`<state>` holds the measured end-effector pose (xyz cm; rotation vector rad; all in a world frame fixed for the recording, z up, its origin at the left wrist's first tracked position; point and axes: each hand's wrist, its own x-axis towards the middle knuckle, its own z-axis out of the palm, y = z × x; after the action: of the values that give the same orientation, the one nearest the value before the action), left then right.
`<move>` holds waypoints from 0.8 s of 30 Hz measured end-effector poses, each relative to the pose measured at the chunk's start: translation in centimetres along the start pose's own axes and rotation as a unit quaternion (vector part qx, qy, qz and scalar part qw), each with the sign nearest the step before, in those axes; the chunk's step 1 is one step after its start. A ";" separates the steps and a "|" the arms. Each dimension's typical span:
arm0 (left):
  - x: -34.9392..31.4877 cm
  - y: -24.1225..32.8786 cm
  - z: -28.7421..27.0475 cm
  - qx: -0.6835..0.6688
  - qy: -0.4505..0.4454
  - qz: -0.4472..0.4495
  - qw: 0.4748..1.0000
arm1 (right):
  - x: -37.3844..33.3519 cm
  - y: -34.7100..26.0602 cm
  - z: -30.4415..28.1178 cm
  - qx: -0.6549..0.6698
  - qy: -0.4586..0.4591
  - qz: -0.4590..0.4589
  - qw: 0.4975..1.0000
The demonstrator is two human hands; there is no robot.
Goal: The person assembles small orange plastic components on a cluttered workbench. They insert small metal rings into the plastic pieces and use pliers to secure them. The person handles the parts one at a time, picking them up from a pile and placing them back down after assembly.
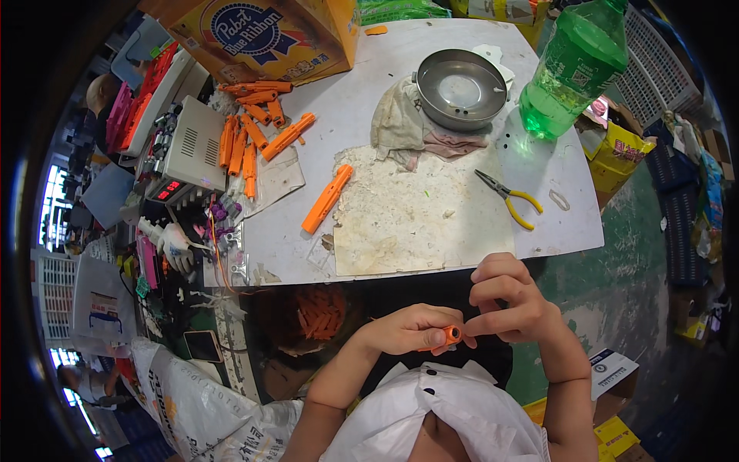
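Note:
Below the table's front edge, my left hand [418, 329] is wrapped round an orange plastic part [453, 334]; its round end with a dark hole faces up between thumb and fingers. Close beside it is my right hand [511, 302], fingers curled, with the thumb and a fingertip near the part's end. Whether those fingers pinch something small is hidden. On the table, a single long orange plastic piece [328, 199] lies at the left of a worn pale board [423, 223]. Pliers with yellow handles [511, 199] rest at the board's right.
A metal bowl [463, 90] stands on a rag [400, 123]. Behind it to the right is a green bottle [573, 73]. More orange pieces [246, 146] lie before a cardboard box [262, 38], next to a grey device [191, 146]. Under the table, a container holds orange pieces [319, 312].

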<state>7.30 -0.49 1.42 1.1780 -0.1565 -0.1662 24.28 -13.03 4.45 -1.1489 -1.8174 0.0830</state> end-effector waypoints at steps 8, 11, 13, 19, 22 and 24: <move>0.2 0.2 -0.2 -0.014 0.004 -0.014 1.000 | 0.5 -0.3 -0.4 -0.007 -0.026 0.024 0.999; -0.2 -0.1 0.0 -0.027 0.060 0.002 0.998 | 0.3 1.1 -1.4 -0.076 0.011 0.110 0.991; -0.3 0.1 0.2 -0.015 0.121 0.016 0.992 | 0.2 2.8 -2.7 -0.171 0.077 0.244 0.951; -0.7 0.6 -0.1 0.034 0.174 0.090 0.980 | -2.2 7.1 -4.2 -0.284 -0.047 0.401 0.869; -0.9 0.6 -0.2 0.093 0.188 0.118 0.971 | -3.1 7.6 -4.0 -0.269 -0.083 0.421 0.862; -1.1 0.5 -0.2 0.126 0.190 0.128 0.965 | -4.0 8.4 -3.8 -0.285 -0.087 0.379 0.876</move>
<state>6.30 0.11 1.82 1.4070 0.0100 0.3162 33.07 -12.79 -0.31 -2.3026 -1.4602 0.1090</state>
